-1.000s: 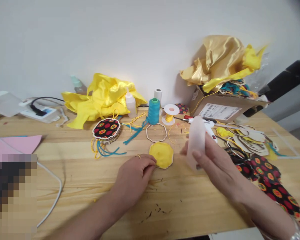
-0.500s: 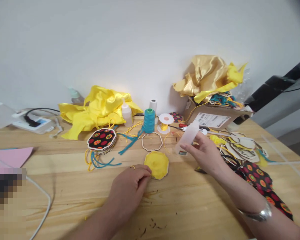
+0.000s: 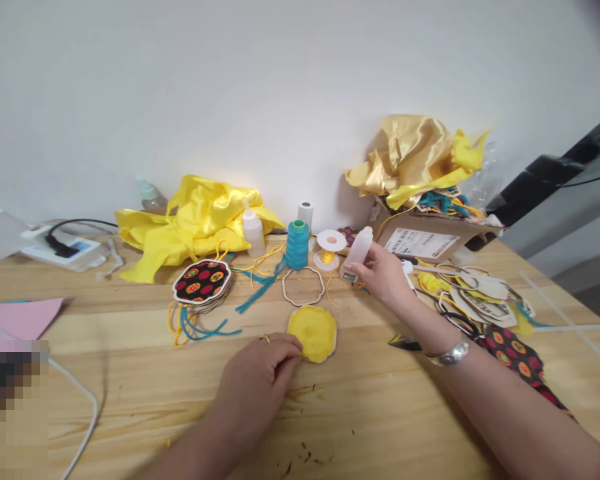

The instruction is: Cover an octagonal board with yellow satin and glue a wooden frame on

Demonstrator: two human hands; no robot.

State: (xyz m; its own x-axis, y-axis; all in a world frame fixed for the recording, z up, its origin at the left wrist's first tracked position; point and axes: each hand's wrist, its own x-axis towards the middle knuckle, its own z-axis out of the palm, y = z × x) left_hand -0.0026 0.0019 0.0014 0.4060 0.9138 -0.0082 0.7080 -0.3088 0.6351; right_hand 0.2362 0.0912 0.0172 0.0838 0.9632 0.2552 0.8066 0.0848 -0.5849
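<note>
My right hand (image 3: 383, 272) grips a translucent squeeze bottle (image 3: 359, 252), tilted slightly, beside the white spool of yellow thread (image 3: 331, 248). Fingers curled together, my left hand (image 3: 260, 370) holds the left edge of a yellow fabric-covered scalloped piece (image 3: 313, 333) lying flat on the table. Just behind that piece lies a thin scalloped wooden frame (image 3: 303, 287). A cone of teal thread (image 3: 297, 245) stands upright behind the frame. To the left sits a patterned fabric piece with a pale scalloped border (image 3: 203, 281), teal and yellow cords trailing from it.
Yellow satin cloth (image 3: 195, 213) is heaped against the wall near a second squeeze bottle (image 3: 253, 231). A cardboard box (image 3: 420, 237) holding cloth and cords stands at back right. Wooden cutouts (image 3: 480, 300), scissors (image 3: 405, 343) and patterned fabric (image 3: 515, 357) lie right. Pink paper (image 3: 25, 320) lies left.
My right hand has moved the squeeze bottle back and to the left, toward the thread spools, and it is more upright. My left hand stays at the yellow piece.
</note>
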